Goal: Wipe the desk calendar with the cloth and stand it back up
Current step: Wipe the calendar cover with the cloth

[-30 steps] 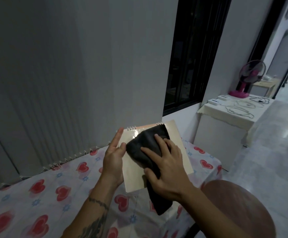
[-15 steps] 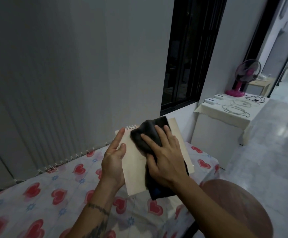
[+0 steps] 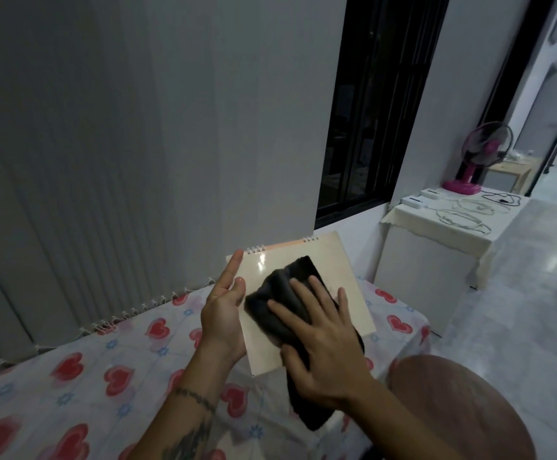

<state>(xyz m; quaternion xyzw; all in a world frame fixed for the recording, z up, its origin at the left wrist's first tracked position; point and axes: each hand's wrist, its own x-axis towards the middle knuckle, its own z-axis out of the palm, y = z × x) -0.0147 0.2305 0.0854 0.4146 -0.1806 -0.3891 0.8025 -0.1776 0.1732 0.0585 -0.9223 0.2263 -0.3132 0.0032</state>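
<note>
A round brown stool [image 3: 463, 406] stands nearest, at the bench's right corner. The bench [image 3: 71, 386] wears a heart-print cover, bare along its left part. Above it the left hand [image 3: 222, 313] grips the calendar's [image 3: 307, 260] left edge, thumb on the face, index finger extended. The calendar is held tilted off the bench, spiral binding uppermost. The right hand [image 3: 320, 340], fingers spread flat, presses the dark cloth [image 3: 280, 303] against the calendar's face; the cloth's tail hangs past the lower edge. Behind: grey wall, dark window [image 3: 370, 104]. Right: open tiled floor [image 3: 519, 293], a white cabinet [image 3: 433, 260] carrying cables and a pink fan [image 3: 483, 157].
</note>
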